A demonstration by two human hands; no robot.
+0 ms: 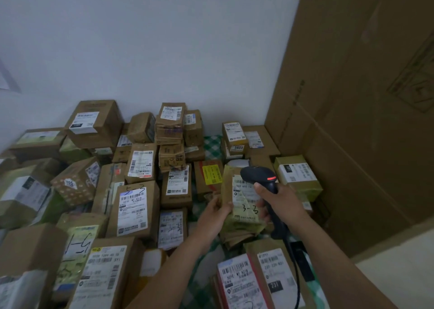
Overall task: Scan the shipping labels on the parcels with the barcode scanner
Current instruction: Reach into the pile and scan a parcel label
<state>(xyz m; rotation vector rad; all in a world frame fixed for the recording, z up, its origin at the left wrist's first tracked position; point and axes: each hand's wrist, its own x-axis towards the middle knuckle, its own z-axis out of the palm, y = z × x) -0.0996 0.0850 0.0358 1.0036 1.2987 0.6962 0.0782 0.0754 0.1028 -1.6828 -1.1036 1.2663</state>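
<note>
Closest to us lie a red-edged parcel with a white label (237, 283) and, just beside it on the right, a brown cardboard box with a black "231" tag (274, 275). A black cord (299, 287) runs down past that box's right edge.

Above them, our left hand (217, 211) grips the left edge of a small parcel wrapped in yellowish-brown tape (244, 221), thumb on its face, and holds it up tilted toward us. Our right hand (280, 203) is closed round the handle of a black handheld barcode scanner (258, 176), which has a red lamp glowing on the back of its head.

The parcel's white shipping label (243, 198) runs lengthwise away from us, with "3-3" handwritten near its near end and the barcode at its far end. The scanner's head sits over the label's far right corner, hiding part of it, with its nose turned left above the bars. We judge the scan to be in hand, though the nose looks very close. Drawing it back may let the beam cross the whole code.

Beyond, a heap of brown cardboard parcels (131, 205) lies against a white wall (164, 50), and a tall brown carton (352, 97) stands on the right.
</note>
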